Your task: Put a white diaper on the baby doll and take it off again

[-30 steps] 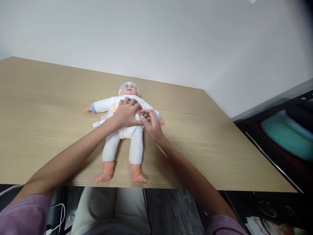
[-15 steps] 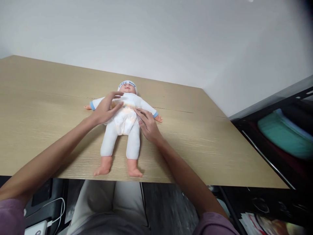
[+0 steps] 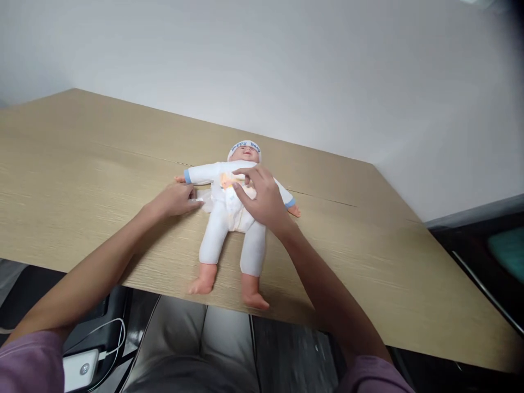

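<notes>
A baby doll (image 3: 212, 234) in a white suit with blue cuffs and a lettered white cap lies face up on the table, feet towards me. A white diaper (image 3: 238, 217) with an orange print is round its hips, and one side wing (image 3: 207, 200) spreads out to the left. My left hand (image 3: 175, 198) is closed on the end of that wing, beside the doll's hip. Over the diaper's front and the doll's belly is my right hand (image 3: 260, 195), thumb and fingers apart and curved, holding nothing that I can see; it hides part of the waistband.
The wooden table (image 3: 347, 256) stands against a pale wall, its front edge just beyond the doll's feet. Below on the left, a white device (image 3: 81, 370) with a cable rests on a black surface. Something green (image 3: 507, 254) lies at the right edge.
My left hand has moved off the doll's belly to the diaper's left wing and pulled it outward. My right hand has shifted from the hip onto the diaper's front. The view has turned left.
</notes>
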A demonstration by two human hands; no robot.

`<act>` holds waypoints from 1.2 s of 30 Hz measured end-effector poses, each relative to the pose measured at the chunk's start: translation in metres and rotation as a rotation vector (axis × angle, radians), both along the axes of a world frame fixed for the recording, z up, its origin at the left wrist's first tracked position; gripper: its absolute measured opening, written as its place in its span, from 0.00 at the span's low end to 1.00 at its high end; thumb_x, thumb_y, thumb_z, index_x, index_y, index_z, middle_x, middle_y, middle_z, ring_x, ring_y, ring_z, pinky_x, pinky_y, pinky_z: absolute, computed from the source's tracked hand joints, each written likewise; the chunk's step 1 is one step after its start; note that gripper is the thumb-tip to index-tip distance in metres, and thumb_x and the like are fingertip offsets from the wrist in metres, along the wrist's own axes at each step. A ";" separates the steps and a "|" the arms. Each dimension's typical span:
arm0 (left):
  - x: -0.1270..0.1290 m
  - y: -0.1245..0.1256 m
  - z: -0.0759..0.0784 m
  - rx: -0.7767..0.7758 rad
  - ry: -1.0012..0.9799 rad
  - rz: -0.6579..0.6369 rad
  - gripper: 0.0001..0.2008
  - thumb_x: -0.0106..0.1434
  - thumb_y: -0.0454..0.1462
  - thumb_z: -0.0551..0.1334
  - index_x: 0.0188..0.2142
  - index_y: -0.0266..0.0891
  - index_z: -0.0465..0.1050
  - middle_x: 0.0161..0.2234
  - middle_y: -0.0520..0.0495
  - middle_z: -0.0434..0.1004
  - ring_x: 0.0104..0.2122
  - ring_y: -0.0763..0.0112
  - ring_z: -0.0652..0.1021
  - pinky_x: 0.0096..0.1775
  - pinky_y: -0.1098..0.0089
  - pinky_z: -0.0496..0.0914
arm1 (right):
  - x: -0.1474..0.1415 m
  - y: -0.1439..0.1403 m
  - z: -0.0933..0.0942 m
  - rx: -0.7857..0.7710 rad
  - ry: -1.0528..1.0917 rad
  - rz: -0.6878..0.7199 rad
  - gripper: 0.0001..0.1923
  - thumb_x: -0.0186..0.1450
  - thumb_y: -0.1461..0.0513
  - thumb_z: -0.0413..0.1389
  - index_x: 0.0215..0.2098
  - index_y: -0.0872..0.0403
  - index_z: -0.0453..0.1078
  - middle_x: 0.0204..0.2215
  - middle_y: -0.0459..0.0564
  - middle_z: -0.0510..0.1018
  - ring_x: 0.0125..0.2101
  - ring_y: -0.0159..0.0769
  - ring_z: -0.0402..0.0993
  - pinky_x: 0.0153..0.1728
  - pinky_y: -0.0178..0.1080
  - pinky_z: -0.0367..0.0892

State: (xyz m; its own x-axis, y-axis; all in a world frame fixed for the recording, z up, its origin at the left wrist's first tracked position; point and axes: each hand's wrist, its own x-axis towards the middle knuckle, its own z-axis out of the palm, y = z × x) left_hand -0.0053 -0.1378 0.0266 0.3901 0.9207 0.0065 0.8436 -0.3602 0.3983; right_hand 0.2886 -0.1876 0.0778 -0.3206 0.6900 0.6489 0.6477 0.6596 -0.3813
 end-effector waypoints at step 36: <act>0.071 0.035 -0.018 -0.024 -0.815 -0.146 0.25 0.75 0.61 0.63 0.37 0.44 0.66 0.30 0.53 0.64 0.32 0.66 0.65 0.38 0.64 0.63 | -0.018 0.046 -0.027 -0.234 0.097 -0.029 0.28 0.75 0.65 0.57 0.73 0.50 0.68 0.38 0.46 0.77 0.38 0.41 0.73 0.47 0.44 0.72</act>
State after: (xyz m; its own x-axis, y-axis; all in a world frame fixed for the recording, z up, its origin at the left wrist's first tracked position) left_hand 0.0662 -0.1032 0.0083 0.3871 0.8647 0.3202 0.2328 -0.4276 0.8735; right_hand 0.2710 -0.1416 0.0510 -0.2427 0.8330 0.4972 0.6176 0.5279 -0.5830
